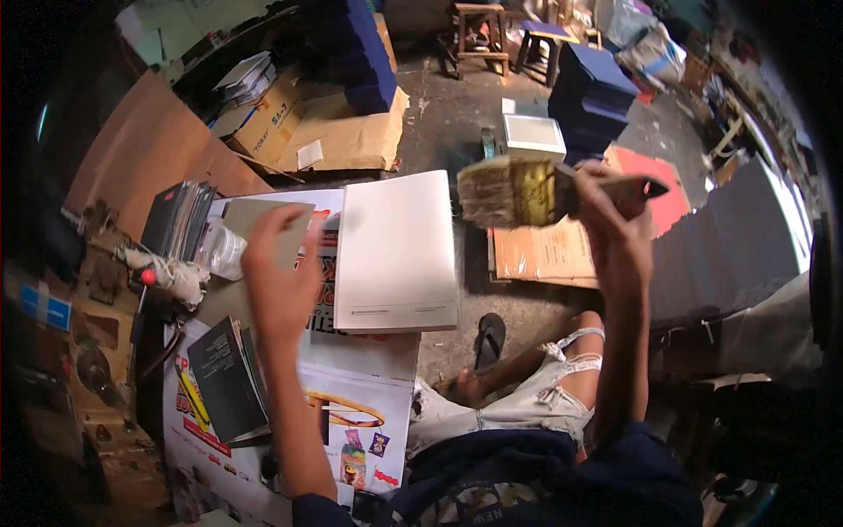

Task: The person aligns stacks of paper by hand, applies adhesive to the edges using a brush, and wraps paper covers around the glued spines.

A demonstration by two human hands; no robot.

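Observation:
My right hand (615,220) grips the handle of a wide paintbrush (514,191) and holds it up in the air, bristles pointing left, just right of a white rectangular board (397,255). That board lies flat on the poster-covered work surface (369,360). My left hand (279,263) lies flat, fingers together, on a grey card sheet (263,215) left of the white board; I cannot tell if it grips the sheet. A clear plastic bottle (224,253) lies just left of that hand.
A dark booklet (226,378) rests at the near left beside a yellow pencil-like object (191,395). A stack of dark booklets (178,220) stands at the far left. Brown cardboard (536,255), blue stacks (590,83) and wooden stools (481,31) occupy the floor beyond. My knee and sandalled foot (488,338) are below the brush.

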